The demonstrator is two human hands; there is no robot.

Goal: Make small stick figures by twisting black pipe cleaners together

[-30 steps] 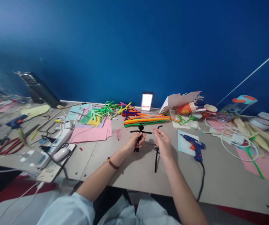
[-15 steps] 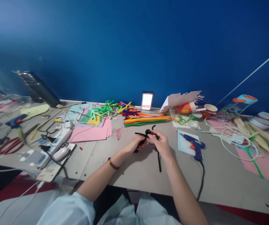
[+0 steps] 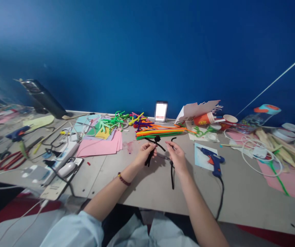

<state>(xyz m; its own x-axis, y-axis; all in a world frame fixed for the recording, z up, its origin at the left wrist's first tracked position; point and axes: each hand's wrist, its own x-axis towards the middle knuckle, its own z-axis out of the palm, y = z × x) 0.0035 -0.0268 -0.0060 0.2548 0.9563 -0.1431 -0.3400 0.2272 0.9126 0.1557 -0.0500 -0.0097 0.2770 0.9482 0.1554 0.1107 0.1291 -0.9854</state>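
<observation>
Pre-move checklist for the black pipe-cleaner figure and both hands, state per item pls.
1. Left hand grips the black figure: ok.
2. Right hand pinches the loose black pipe cleaner near its curled top: ok.
3. Figure and loose pipe cleaner apart: cannot tell, the figure's arm ends close to the right hand.
4. Glue gun apart from the right hand: ok, it lies on a sheet to the right.
5. Glue gun hot or off: cannot tell.
</observation>
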